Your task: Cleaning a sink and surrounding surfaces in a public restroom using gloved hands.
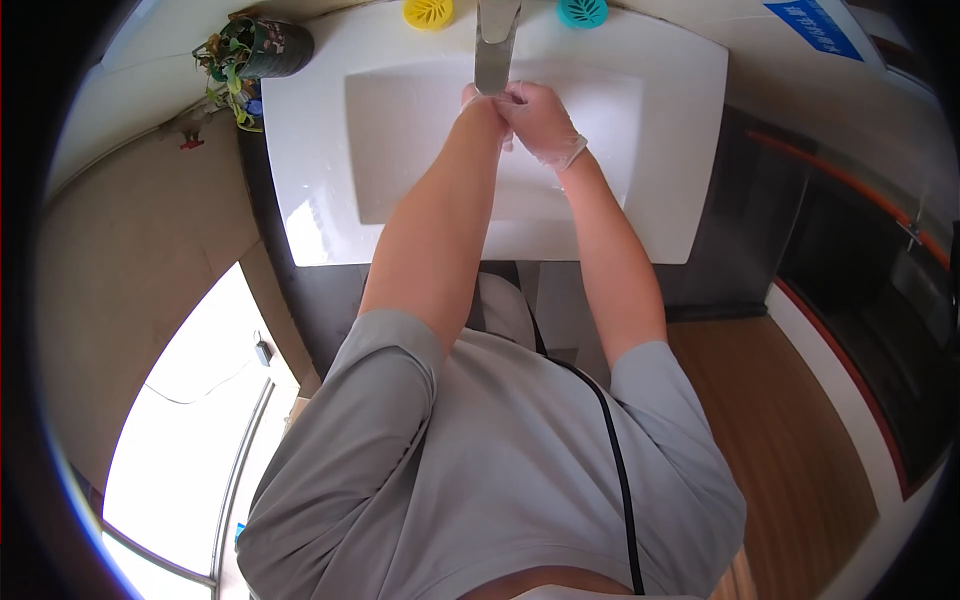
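Both of my hands wear thin clear gloves and meet under the metal faucet [495, 52] at the far side of a white washbasin [675, 142]. My right hand [538, 124] lies against the wrist and glove edge of my left hand [472, 97]; its fingers are bent inward and partly hidden. Most of my left hand is hidden behind its own forearm and the faucet, so its fingers cannot be made out. Whether water runs cannot be told.
On the basin's back edge sit a yellow soap dish [428, 13] and a teal soap dish [583, 11]. A potted plant [259, 49] stands at the back left corner. A red valve handle [192, 142] is on the left wall. A black cord [619, 457] hangs over my shirt.
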### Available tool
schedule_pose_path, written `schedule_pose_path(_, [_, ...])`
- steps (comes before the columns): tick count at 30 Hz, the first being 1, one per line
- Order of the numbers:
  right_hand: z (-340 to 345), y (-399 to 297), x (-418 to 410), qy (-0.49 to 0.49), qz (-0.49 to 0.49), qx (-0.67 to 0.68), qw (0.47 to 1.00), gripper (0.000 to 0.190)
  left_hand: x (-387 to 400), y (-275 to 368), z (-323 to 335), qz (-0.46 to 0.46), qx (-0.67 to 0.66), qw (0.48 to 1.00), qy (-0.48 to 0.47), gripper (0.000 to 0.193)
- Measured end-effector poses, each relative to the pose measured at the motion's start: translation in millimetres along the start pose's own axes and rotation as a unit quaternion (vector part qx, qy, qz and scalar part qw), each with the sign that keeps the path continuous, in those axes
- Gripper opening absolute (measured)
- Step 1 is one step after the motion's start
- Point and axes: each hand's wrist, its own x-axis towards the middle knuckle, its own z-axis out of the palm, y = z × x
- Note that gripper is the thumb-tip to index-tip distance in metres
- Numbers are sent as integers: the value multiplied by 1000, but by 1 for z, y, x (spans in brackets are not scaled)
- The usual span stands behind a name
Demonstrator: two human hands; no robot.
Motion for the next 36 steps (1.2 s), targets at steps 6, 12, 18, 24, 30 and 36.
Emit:
schedule_pose_path(6, [8,1,2,126,-159,-285,937,18,4,3,8,3,36,999,-36,27])
schedule_pose_path(12, [10,-7,1,184,-109,-343,915,18,-29,18,-11,-66,75,983,-154,31])
schedule_pose_path(18, [20,-19,-5,170,-85,-340,921,23,-31,25,0,-62,252,965,32,30])
schedule_pose_path(24, [4,2,0,211,-159,-182,947,21,-55,-10,22,145,351,925,0,28])
schedule_pose_path(30, [6,-10,6,207,-133,-143,959,20,-48,7,27,147,284,947,8,28])
schedule_pose_path(36, [9,-10,7,206,-143,-98,963,19,-51,11,28,148,220,964,14,29])
